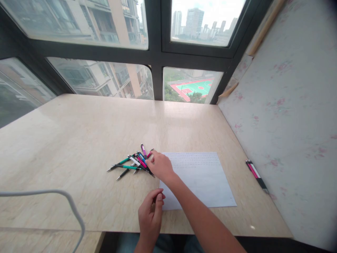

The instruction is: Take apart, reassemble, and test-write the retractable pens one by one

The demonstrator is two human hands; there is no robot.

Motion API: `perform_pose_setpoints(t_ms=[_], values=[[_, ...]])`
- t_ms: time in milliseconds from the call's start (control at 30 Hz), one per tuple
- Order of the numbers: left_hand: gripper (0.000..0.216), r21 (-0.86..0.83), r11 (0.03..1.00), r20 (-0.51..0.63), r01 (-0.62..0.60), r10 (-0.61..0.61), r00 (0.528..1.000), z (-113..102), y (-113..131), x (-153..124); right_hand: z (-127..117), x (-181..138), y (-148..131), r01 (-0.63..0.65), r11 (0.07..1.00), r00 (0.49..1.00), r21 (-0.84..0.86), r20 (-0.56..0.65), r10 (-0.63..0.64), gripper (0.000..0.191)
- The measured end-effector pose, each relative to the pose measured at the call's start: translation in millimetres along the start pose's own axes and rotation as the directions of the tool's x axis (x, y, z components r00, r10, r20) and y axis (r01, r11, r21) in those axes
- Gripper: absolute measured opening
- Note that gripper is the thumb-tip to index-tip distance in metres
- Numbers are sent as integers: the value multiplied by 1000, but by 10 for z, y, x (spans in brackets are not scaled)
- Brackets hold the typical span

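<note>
A loose pile of several pens [131, 163], green, pink, white and black, lies on the beige marble-look table [79, 140]. My right hand [160, 167] reaches across to the pile's right edge, and its fingers are pinched on a pen there. To the right of the pile lies a white sheet of paper [202, 179] with faint rows of print near its top. My left hand [150, 212] hovers at the sheet's near-left corner with its fingers curled against the thumb. What they hold, if anything, is hidden.
Two pens [256, 175], pink and black, lie near the table's right edge by the flowered wall [289, 105]. A white cable [68, 200] loops over the near-left corner. Dark-framed windows [158, 56] close the far side. The table's front edge runs just below my left hand.
</note>
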State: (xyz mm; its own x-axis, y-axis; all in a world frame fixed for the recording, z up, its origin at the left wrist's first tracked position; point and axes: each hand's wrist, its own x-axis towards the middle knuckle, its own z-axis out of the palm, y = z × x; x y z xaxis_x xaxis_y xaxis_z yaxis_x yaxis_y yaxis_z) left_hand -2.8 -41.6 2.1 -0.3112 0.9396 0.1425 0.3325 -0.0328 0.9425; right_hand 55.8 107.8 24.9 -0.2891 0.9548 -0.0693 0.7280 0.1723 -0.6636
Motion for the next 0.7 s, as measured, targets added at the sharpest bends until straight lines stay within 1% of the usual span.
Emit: perform_pose_setpoints(t_ms=[133,233,333,400,467,533,600,667,700], values=[[25,42,999,18,-28,27,999,2,-6,2,52,51,-19,-20,999,999,-42,41,21,32],[25,70,996,31,-47,44,999,4,-29,-8,84,89,-7,-28,999,998,-22,59,30,29],[24,82,994,46,-78,75,996,3,-71,-15,93,119,-12,-41,998,998,47,45,39,26],[23,84,992,51,-94,90,995,2,-105,-10,58,121,-16,-48,987,999,153,7,47,24],[23,79,992,56,-100,96,994,4,-132,4,-19,92,4,-49,942,997,331,-47,68,22],[22,71,992,63,-100,95,993,10,-146,23,-127,14,67,-49,874,992,484,-82,101,22],[22,72,993,86,-94,87,992,21,-148,40,-242,-135,173,-55,835,988,547,-92,126,24],[23,72,993,83,-92,86,993,32,-144,51,-344,-362,308,-72,801,984,595,-89,154,28],[24,74,993,82,-93,87,993,37,-140,54,-385,-502,378,-90,693,979,716,-64,193,28]])
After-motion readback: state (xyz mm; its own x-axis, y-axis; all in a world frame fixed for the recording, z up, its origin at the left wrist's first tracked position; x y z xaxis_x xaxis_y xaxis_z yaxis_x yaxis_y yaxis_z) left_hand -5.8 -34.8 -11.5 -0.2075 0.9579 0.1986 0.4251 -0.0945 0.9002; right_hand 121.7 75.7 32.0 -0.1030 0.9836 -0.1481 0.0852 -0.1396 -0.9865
